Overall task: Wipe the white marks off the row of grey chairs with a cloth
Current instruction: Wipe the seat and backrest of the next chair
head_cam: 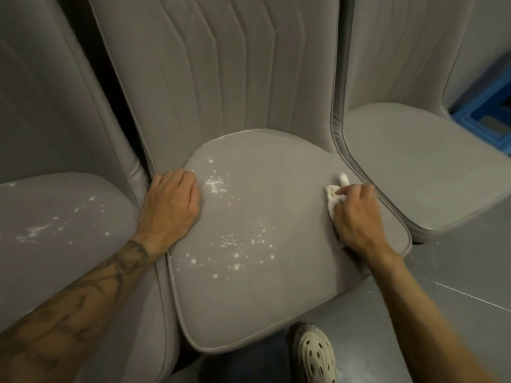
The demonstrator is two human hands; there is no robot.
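Observation:
Three grey chairs stand side by side. The middle chair's seat [276,294] carries scattered white marks [243,241] across its centre and near its back left. My right hand [356,217] is shut on a small white cloth [333,196] and presses it on the seat's right side. My left hand [172,203] rests flat on the seat's left edge, fingers closed, holding nothing. The left chair's seat [69,266] also has white marks [41,230]. The right chair's seat [420,167] looks free of marks.
A blue plastic crate [486,111] sits on the floor behind the right chair. My foot in a white perforated shoe [315,355] stands on the grey floor [456,272] just in front of the middle seat.

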